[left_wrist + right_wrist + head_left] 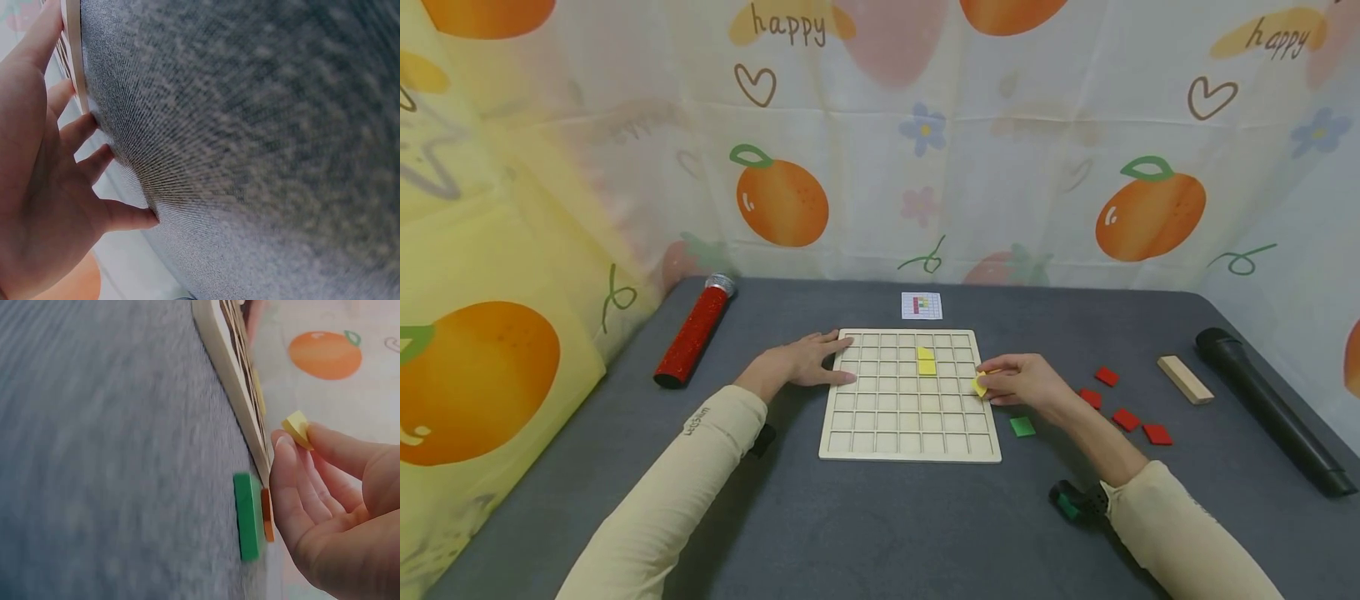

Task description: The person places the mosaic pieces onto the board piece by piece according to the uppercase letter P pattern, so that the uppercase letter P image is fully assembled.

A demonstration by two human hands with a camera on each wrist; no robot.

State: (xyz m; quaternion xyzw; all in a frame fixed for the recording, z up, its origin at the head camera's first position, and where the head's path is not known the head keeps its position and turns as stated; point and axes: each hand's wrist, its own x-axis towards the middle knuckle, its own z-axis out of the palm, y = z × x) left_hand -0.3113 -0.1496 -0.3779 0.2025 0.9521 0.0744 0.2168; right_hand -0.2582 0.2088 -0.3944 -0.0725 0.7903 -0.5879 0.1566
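Observation:
A pale wooden grid board (910, 457) lies flat on the dark grey table. Two yellow tiles (927, 367) sit in neighbouring cells of its upper part. My left hand (796, 362), fingers spread, rests at the board's left edge, with thumb and forefinger reaching over the rim. Between thumb and fingertips my right hand (1026, 385) pinches another yellow tile (296, 427), tilted, at the board's right edge. Close below that hand lies a green tile (1022, 427). Beyond the green one, the right wrist view has an orange tile (267, 514), mostly covered.
Several red tiles (1126, 419) lie right of the right forearm. Farther right are a wooden block (1184, 380) and a long black cylindrical object (1273, 412). A small printed grid card (921, 306) lies behind the board, and a red microphone (694, 333) at the back left.

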